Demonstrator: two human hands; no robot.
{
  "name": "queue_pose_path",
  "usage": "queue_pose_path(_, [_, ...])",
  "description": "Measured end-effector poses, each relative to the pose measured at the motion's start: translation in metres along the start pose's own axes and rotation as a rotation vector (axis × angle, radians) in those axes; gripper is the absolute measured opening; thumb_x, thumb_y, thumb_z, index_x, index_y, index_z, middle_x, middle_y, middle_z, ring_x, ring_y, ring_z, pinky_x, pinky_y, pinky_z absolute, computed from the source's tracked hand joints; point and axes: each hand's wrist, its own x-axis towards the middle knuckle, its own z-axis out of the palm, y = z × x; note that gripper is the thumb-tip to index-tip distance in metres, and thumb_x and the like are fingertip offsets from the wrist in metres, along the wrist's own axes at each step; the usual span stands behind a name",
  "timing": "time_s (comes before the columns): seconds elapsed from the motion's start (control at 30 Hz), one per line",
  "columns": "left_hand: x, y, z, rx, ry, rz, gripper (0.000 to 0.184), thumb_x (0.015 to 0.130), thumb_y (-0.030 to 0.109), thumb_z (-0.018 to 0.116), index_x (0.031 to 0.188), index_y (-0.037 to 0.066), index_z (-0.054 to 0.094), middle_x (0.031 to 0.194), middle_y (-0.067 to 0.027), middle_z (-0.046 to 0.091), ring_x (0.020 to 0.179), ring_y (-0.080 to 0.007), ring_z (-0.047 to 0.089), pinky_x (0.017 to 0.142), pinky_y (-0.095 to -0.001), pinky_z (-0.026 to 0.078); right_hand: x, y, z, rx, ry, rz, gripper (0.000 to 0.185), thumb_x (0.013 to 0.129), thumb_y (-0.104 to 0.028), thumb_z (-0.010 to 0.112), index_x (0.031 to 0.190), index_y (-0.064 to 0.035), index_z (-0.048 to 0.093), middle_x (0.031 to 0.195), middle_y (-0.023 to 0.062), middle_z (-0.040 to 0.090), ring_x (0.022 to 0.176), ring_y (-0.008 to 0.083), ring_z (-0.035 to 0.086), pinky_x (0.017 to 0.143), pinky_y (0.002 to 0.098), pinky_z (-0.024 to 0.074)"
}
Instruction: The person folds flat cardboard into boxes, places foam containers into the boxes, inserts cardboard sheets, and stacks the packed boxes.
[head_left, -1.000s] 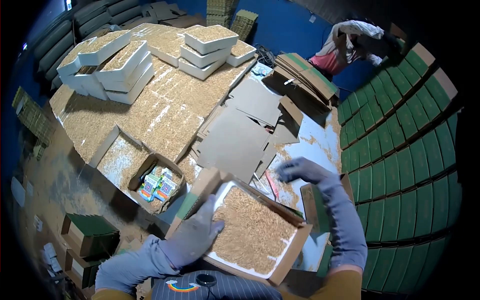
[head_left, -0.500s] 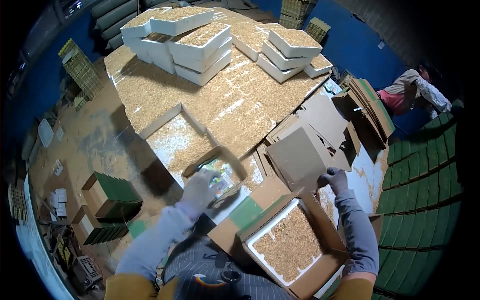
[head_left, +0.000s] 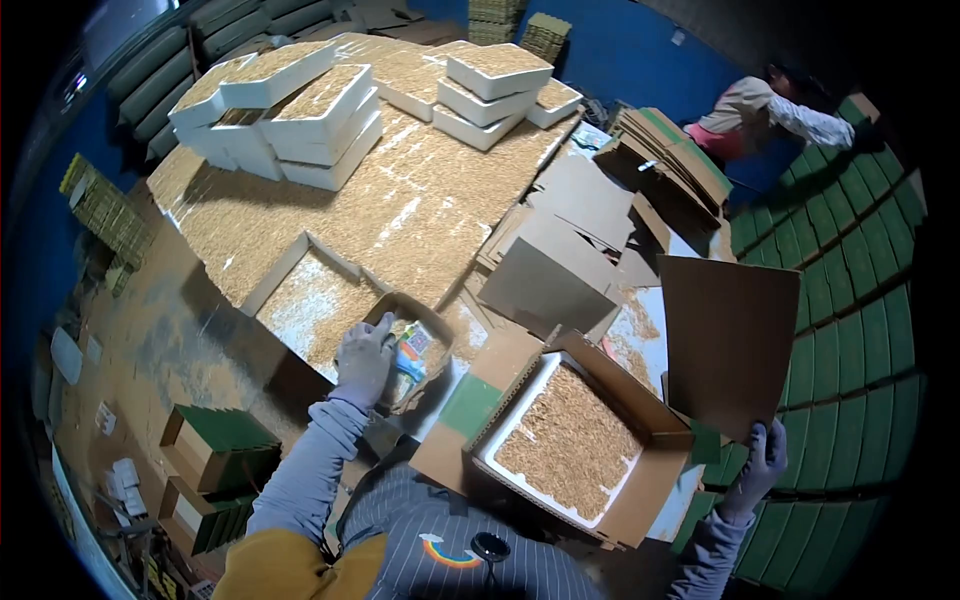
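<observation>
My right hand (head_left: 760,465) grips the lower edge of an upright brown cardboard sheet (head_left: 730,340), thumb on the near face. At the left wall of a small cardboard box (head_left: 438,335) is my left hand (head_left: 364,362), its gloved fingers curled; what they hold, if anything, is hidden. Colourful printed packets (head_left: 414,350) lie inside that box, beside the fingers. Between my hands stands an open carton (head_left: 655,480) with its flaps out. Inside it sits a white foam tray (head_left: 500,470) filled with tan, grain-like flakes (head_left: 570,445).
Stacked white foam trays (head_left: 320,150) stand on the flake-covered table (head_left: 400,230). Flat cardboard pieces (head_left: 550,270) lie beyond the carton. Green-topped cartons (head_left: 830,340) line the right, where another person (head_left: 750,110) bends over them. More cartons (head_left: 225,445) stand on the floor at left.
My right hand has lifted a cardboard sheet and swung it right, over beside the open carton. My left hand has shifted from over the packets to the small box's left wall. The view has turned.
</observation>
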Motion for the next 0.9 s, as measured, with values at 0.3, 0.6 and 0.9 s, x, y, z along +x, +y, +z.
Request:
queue_pose_path(0.3, [-0.041, 0.173, -0.077, -0.134, 0.034, 0.948, 0.027, 0.066, 0.016, 0.080, 0.087, 0.009, 0.065, 0.096, -0.0078, 0.063, 0.117, -0.0338, 0.052, 0.100, -0.0472, 0.039, -0.069, -0.036, 0.009, -0.247, 0.138, -0.538, 0.028, 0.072, 0.001, 0.062, 0.100, -0.0024, 0.066, 0.099, 0.0145, 0.066, 0.098, 0.0345, 0.064, 0.086, 0.0439, 0.0512])
queue_pose_path(0.6, [-0.054, 0.205, -0.121, -0.080, -0.153, 1.079, 0.023, 0.077, 0.021, 0.073, 0.095, 0.012, 0.064, 0.102, -0.0101, 0.060, 0.108, -0.0308, 0.053, 0.093, -0.0461, 0.041, -0.106, -0.037, 0.039, -0.690, -1.052, -0.820, 0.011, 0.079, -0.017, 0.059, 0.088, -0.0137, 0.064, 0.094, 0.0030, 0.065, 0.091, 0.0191, 0.064, 0.070, 0.0325, 0.0534])
queue_pose_path(0.9, [-0.035, 0.194, -0.032, 0.410, -0.600, 1.397, 0.025, 0.078, 0.027, 0.071, 0.098, 0.011, 0.068, 0.099, -0.0093, 0.065, 0.095, -0.0288, 0.062, 0.084, -0.0418, 0.046, -0.082, -0.036, 0.017, -0.290, -0.501, -0.306, 0.021, 0.087, -0.020, 0.066, 0.105, -0.0110, 0.068, 0.095, 0.0078, 0.067, 0.086, 0.0286, 0.066, 0.077, 0.0365, 0.0533])
